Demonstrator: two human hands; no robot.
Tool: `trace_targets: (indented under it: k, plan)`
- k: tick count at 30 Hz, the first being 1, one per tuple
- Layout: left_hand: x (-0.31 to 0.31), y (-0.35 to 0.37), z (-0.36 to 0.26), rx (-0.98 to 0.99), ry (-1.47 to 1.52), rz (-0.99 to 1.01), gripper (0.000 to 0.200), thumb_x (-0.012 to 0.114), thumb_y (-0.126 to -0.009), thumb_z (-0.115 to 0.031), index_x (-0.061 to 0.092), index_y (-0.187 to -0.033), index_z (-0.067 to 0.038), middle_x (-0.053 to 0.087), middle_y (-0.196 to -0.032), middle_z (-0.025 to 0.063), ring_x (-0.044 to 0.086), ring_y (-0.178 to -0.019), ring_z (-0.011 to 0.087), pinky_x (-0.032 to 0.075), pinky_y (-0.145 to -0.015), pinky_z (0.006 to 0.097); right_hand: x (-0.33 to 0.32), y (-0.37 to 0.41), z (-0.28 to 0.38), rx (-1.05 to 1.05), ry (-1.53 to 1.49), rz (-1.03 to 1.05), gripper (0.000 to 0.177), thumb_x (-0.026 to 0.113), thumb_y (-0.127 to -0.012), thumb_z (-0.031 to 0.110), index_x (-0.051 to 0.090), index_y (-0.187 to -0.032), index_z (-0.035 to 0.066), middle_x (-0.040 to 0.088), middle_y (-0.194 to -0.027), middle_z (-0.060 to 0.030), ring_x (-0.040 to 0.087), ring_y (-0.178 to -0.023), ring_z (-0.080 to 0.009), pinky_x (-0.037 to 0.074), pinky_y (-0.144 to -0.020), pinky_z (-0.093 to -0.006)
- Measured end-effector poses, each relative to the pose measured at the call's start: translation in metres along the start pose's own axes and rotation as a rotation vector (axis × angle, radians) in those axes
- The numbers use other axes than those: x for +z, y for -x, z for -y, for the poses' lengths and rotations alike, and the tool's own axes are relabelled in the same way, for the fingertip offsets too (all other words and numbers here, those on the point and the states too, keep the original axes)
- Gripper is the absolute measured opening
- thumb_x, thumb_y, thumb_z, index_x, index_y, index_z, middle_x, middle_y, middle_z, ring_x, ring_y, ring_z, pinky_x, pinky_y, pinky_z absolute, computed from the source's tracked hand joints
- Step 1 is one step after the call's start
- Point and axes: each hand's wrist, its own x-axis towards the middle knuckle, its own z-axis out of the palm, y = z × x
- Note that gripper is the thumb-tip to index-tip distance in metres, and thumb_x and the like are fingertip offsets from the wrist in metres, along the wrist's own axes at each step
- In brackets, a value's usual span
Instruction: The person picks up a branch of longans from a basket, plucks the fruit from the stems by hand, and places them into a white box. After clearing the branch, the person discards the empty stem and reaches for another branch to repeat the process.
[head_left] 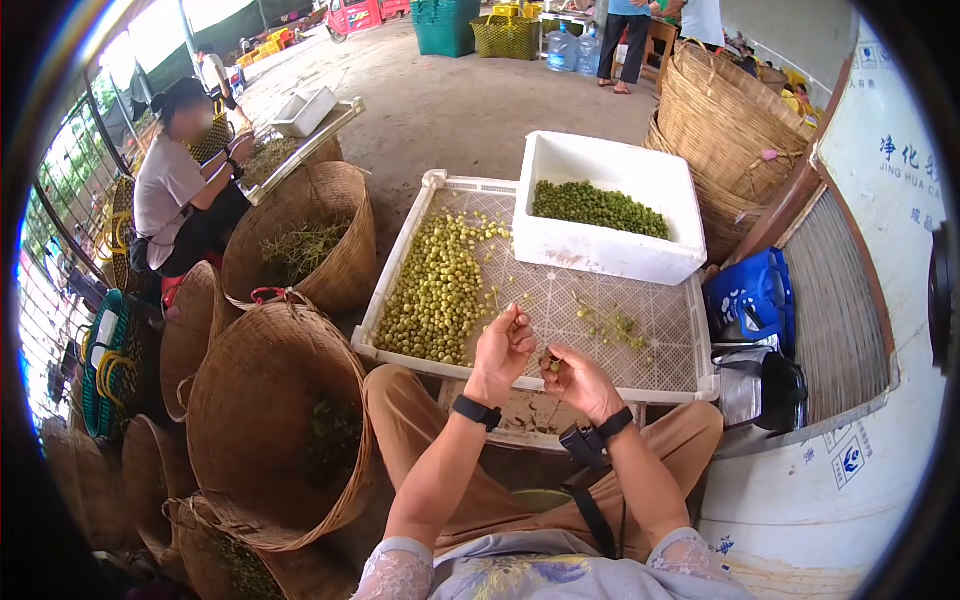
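Over the near edge of a white mesh tray [545, 297], both hands are raised close together. My left hand [503, 348] is closed in a pinch, with what looks like a thin stem [497, 297] by its fingertips. Small green round fruit [553, 364] shows between the closed fingers of my right hand [583, 385]. Yellow-green round fruits [432, 288] are heaped on the tray's left side. A small loose bunch of stems with fruits [618, 326] lies to the right. On the tray's far right corner, a white foam box [610, 258] holds darker green small fruits [600, 208].
Wicker baskets [265, 400] stand at my left, some with green stems inside. A seated person [185, 180] works at another tray [310, 140]. Tall stacked baskets [735, 120] and a blue bag [752, 295] are at the right, beside a white panel [880, 250].
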Motion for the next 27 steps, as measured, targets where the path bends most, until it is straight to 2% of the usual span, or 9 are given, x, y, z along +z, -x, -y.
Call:
trace_targets:
  k: [9, 10, 12, 13, 15, 16, 18, 21, 27]
  plan:
    - [-0.001, 0.002, 0.004, -0.067, 0.013, 0.026, 0.016, 0.042, -0.094, -0.018, 0.047, -0.083, -0.008, 0.045, -0.069, -0.0010, 0.029, -0.051, 0.0064, 0.026, -0.044, 0.0196, 0.007, -0.005, -0.011, -0.209, 0.515, -0.190, 0.005, 0.052, -0.084, 0.007, 0.051, -0.081, 0.004, 0.053, -0.069, -0.0046, 0.047, -0.054, -0.0105, 0.035, -0.045, -0.0222]
    - [0.000, 0.002, 0.003, -0.062, 0.017, 0.026, 0.016, 0.042, -0.094, -0.018, 0.047, -0.083, -0.008, 0.045, -0.069, -0.0010, 0.029, -0.051, 0.0063, 0.026, -0.044, 0.0196, 0.004, -0.007, -0.012, -0.208, 0.515, -0.192, 0.005, 0.052, -0.084, 0.007, 0.051, -0.081, 0.004, 0.053, -0.069, -0.0046, 0.047, -0.054, -0.0105, 0.035, -0.045, -0.0222]
    - [0.001, 0.003, 0.002, -0.056, 0.020, 0.025, 0.016, 0.042, -0.094, -0.017, 0.047, -0.082, -0.008, 0.045, -0.069, -0.0011, 0.029, -0.051, 0.0063, 0.026, -0.044, 0.0196, 0.000, -0.012, -0.013, -0.244, 0.257, -0.208, 0.005, 0.050, -0.085, 0.007, 0.052, -0.086, 0.003, 0.053, -0.069, -0.0042, 0.050, -0.057, -0.0117, 0.037, -0.049, -0.0233]
    - [0.002, 0.003, 0.001, -0.054, 0.024, 0.046, 0.016, 0.042, -0.094, -0.017, 0.047, -0.082, -0.007, 0.045, -0.069, -0.0011, 0.029, -0.051, 0.0063, 0.026, -0.044, 0.0196, -0.002, -0.010, -0.013, -0.244, 0.257, -0.206, 0.005, 0.050, -0.085, 0.007, 0.052, -0.086, 0.003, 0.053, -0.069, -0.0042, 0.050, -0.057, -0.0117, 0.037, -0.049, -0.0233]
    - [0.003, 0.001, -0.003, -0.045, 0.030, 0.069, 0.017, 0.042, -0.094, -0.018, 0.047, -0.081, -0.007, 0.045, -0.070, -0.0012, 0.029, -0.051, 0.0063, 0.026, -0.044, 0.0196, 0.003, -0.003, -0.009, -0.140, 0.053, -0.196, 0.012, 0.050, -0.087, 0.016, 0.055, -0.087, 0.005, 0.054, -0.072, -0.0030, 0.049, -0.059, -0.0109, 0.038, -0.050, -0.0242]
    - [0.002, 0.000, -0.005, -0.033, 0.022, 0.050, 0.017, 0.042, -0.094, -0.018, 0.048, -0.081, -0.007, 0.045, -0.070, -0.0013, 0.029, -0.051, 0.0063, 0.026, -0.044, 0.0196, 0.000, -0.001, -0.008, -0.139, 0.054, -0.195, 0.012, 0.050, -0.087, 0.016, 0.055, -0.087, 0.005, 0.054, -0.072, -0.0030, 0.049, -0.059, -0.0109, 0.038, -0.050, -0.0242]
    - [0.002, -0.001, -0.006, -0.026, 0.017, 0.029, 0.018, 0.043, -0.094, -0.018, 0.048, -0.081, -0.007, 0.045, -0.070, -0.0013, 0.029, -0.052, 0.0063, 0.026, -0.044, 0.0196, -0.005, 0.003, -0.007, 0.023, 0.004, -0.030, 0.021, 0.050, -0.089, 0.022, 0.055, -0.096, 0.003, 0.055, -0.076, -0.0033, 0.052, -0.066, -0.0120, 0.040, -0.054, -0.0255]
    - [0.001, -0.002, -0.007, 0.014, 0.009, -0.006, 0.018, 0.040, -0.095, -0.019, 0.045, -0.083, -0.007, 0.042, -0.069, -0.0019, 0.029, -0.052, 0.0055, 0.026, -0.043, 0.0182, 0.003, 0.016, -0.005, 0.063, 0.048, 0.091, 0.028, 0.050, -0.090, 0.025, 0.055, -0.101, 0.001, 0.054, -0.079, -0.0036, 0.052, -0.069, -0.0124, 0.041, -0.054, -0.0253]
    - [-0.001, -0.001, -0.009, 0.039, -0.010, -0.043, 0.017, 0.042, -0.094, -0.020, 0.046, -0.082, -0.008, 0.043, -0.069, -0.0020, 0.029, -0.052, 0.0055, 0.026, -0.044, 0.0186, 0.006, 0.023, -0.003, 0.079, 0.071, 0.150, 0.024, 0.052, -0.089, 0.019, 0.056, -0.099, -0.002, 0.053, -0.078, -0.0028, 0.047, -0.064, -0.0100, 0.038, -0.053, -0.0208]
